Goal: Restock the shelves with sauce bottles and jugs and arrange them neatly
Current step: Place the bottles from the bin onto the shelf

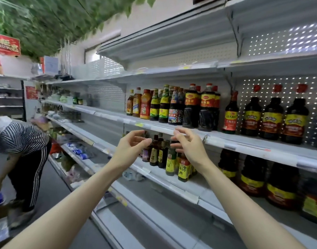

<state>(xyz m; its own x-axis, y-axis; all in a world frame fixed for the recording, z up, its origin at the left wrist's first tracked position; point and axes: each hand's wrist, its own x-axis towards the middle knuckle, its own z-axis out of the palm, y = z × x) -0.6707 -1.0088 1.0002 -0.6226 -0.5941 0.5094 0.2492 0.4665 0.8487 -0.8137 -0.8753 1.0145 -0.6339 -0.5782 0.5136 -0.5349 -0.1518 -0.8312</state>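
Head view, nearest first: two bare forearms reach up to the shelving, and the left hand hangs open with its fingers loosely curled and spread, holding nothing. The right hand is likewise relaxed, its fingers spread just beside the caps of the small sauce bottles on the lower shelf; I cannot tell whether they touch one. At least six of these small bottles show, clustered close, with others probably hidden behind the hands. They look like glass: smooth, breakable and heavy for their size, so each is best taken round the body below the shoulder, not by the cap. To their right on the same shelf stand four big dark jugs, likely heavy with sloshing liquid and wanting a grip at the neck plus support under the base. On the upper shelf the front row counts nine tall bottles and three squat dark jugs, with more bottles behind. Farther down the aisle a person in a striped top bends over.
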